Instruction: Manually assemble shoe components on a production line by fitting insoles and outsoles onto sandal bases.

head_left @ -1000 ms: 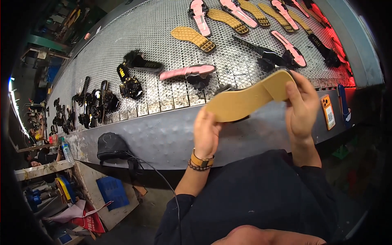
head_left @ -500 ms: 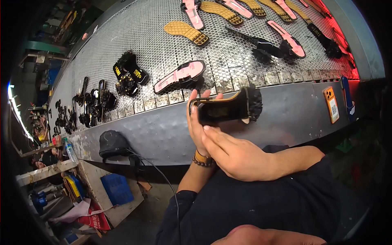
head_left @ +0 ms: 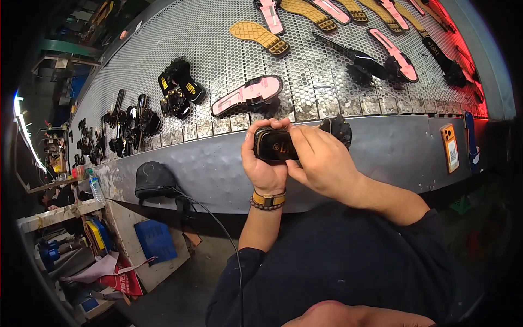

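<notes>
A black slide sandal [head_left: 271,147] with a fuzzy dark trim at its far right end is held in front of me, just over the bench's metal edge. My left hand [head_left: 262,163] wraps round its heel end from below, fingers curled over the back edge. Across the middle of the sandal lies my right hand [head_left: 321,158], fingers bent onto its insole and hiding part of it. Behind my hands, on the perforated conveyor, rests a sandal part with a pink insole and black strap [head_left: 248,96].
More pink insoles, tan outsoles [head_left: 259,37] and black fuzzy sandals [head_left: 182,87] lie across the conveyor [head_left: 207,43]. A black cap [head_left: 154,180] with a cable sits on the metal ledge at left. An orange phone [head_left: 450,148] leans at right. Wooden shelving [head_left: 117,229] stands lower left.
My right hand has moved up from beside my left wrist onto the sandal. The sandal has turned so its insole faces up more, and my left fingers have curled round it.
</notes>
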{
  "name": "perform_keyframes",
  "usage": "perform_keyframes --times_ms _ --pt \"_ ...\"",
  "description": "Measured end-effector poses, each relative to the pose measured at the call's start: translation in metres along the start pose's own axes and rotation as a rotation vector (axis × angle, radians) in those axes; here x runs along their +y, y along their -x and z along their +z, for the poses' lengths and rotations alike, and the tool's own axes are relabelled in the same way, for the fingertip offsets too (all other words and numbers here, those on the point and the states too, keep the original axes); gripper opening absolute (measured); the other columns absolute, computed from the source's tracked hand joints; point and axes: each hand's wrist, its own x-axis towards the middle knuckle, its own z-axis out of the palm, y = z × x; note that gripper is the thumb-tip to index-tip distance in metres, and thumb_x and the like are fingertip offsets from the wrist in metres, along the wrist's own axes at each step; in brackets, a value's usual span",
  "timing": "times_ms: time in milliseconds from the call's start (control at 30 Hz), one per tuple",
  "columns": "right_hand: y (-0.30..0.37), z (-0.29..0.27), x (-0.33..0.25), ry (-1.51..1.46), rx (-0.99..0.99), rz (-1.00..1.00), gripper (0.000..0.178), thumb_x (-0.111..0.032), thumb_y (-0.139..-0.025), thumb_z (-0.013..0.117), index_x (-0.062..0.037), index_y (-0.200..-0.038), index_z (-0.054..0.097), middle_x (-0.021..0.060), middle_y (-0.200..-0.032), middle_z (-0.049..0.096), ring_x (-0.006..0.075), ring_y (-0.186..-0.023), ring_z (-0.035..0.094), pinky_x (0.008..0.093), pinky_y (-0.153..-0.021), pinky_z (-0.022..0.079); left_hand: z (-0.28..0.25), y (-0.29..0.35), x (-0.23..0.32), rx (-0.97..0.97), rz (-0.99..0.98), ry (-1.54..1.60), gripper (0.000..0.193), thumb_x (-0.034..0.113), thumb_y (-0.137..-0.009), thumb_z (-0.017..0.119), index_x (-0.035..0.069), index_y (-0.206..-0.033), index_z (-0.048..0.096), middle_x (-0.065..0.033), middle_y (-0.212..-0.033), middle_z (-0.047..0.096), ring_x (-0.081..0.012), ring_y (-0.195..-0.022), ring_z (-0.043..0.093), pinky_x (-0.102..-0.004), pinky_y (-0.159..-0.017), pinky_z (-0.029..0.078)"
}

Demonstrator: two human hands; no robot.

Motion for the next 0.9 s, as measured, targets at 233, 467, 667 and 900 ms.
perform_keyframes --times_ms 233,467,667,900 --pt "-0.005 0.003 0.004 -0.008 0.043 -0.034 0.058 -0.019 -0.078 0.079 0.0119 -0.123 0.059 0.0226 -0.111 0.067 0.0357 -0.106 0.069 0.0434 -0.097 0.056 0.006 0.000 0.002 0.003 0.029 -0.082 0.045 0.036 -0.109 0.039 -0.001 -0.120 0.062 -0.0183 -0.119 0.068 -0.0374 -0.124 0.063 -0.0510 -0.111 0.048" --pt "0.000 0.000 0.009 -0.012 0.090 -0.076 0.058 -0.019 -0.078 0.079 0.0131 -0.122 0.059 0.0239 -0.111 0.068 0.0372 -0.105 0.070 0.0431 -0.097 0.057 0.017 0.008 -0.003 -0.131 0.230 -0.432 0.040 0.021 -0.105 0.062 -0.008 -0.132 0.057 -0.0266 -0.127 0.067 -0.0386 -0.130 0.062 -0.0499 -0.111 0.051" --pt "0.010 0.006 0.022 0.064 0.199 -0.156 0.058 -0.021 -0.078 0.079 0.0133 -0.121 0.060 0.0236 -0.109 0.069 0.0370 -0.100 0.071 0.0441 -0.090 0.059 0.014 0.008 -0.011 -0.096 0.331 -0.708 0.043 0.013 -0.103 0.070 -0.011 -0.135 0.057 -0.0289 -0.133 0.067 -0.0374 -0.127 0.065 -0.0476 -0.112 0.051" --pt "0.015 -0.053 0.054 -0.113 -0.033 -0.192 0.045 -0.026 -0.084 0.081 0.0003 -0.118 0.066 0.0115 -0.104 0.067 0.0293 -0.098 0.065 0.0417 -0.091 0.052 0.011 0.023 0.033 -0.528 0.295 -0.474 0.048 0.021 -0.088 0.088 -0.003 -0.125 0.069 -0.0296 -0.128 0.070 -0.0457 -0.125 0.066 -0.0660 -0.114 0.043"
